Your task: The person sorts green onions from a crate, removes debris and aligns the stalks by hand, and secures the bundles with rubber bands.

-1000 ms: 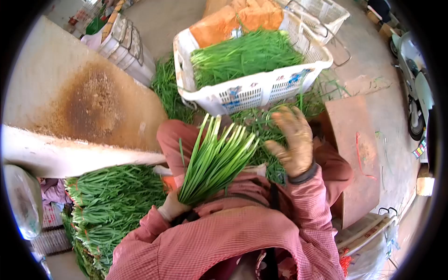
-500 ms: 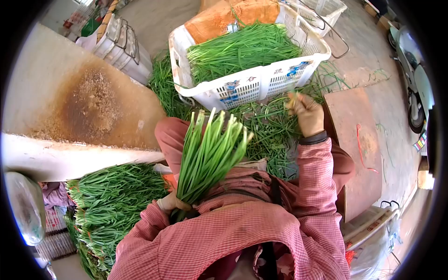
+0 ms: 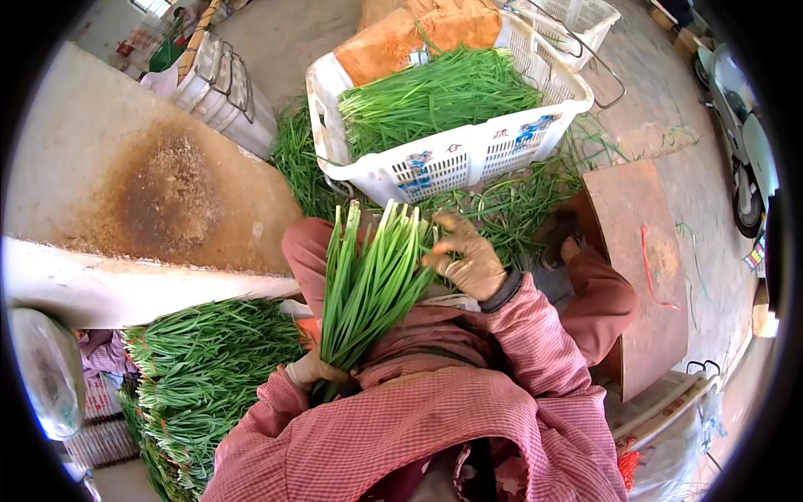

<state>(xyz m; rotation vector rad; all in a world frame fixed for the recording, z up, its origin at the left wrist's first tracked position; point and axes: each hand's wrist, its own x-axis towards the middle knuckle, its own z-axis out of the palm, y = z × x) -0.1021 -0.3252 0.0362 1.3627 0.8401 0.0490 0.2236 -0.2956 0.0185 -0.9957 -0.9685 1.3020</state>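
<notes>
Nearest the camera is the person's checked pink jacket (image 3: 401, 427), its sleeves reaching forward on both sides. The left hand (image 3: 319, 368) is closed round the lower part of a bunch (image 3: 368, 289) of long green stalks, holding it above the lap, with the pale ends pointing up and away from the body. The right hand (image 3: 470, 258) is at the right side of the bunch, near the pale ends, its fingers bent and its thumb towards the stalks; whether it pinches one, I cannot tell. To the left of the body lies a stack (image 3: 213, 376) of green bundles with bits of orange tie at their edge. Beyond it stands a slab (image 3: 84, 159) with a dark brown stain. On the right, beside the knee, is a brown board (image 3: 627, 201) with a red string (image 3: 648, 268) on it. Past the knees, loose leaves (image 3: 523, 209) litter the floor in front of a white crate (image 3: 468, 163), which holds more greens (image 3: 439, 96) and an orange sack (image 3: 410, 42). Farther off are a second crate (image 3: 585, 21) and, to the right, a scooter (image 3: 740, 146).
</notes>
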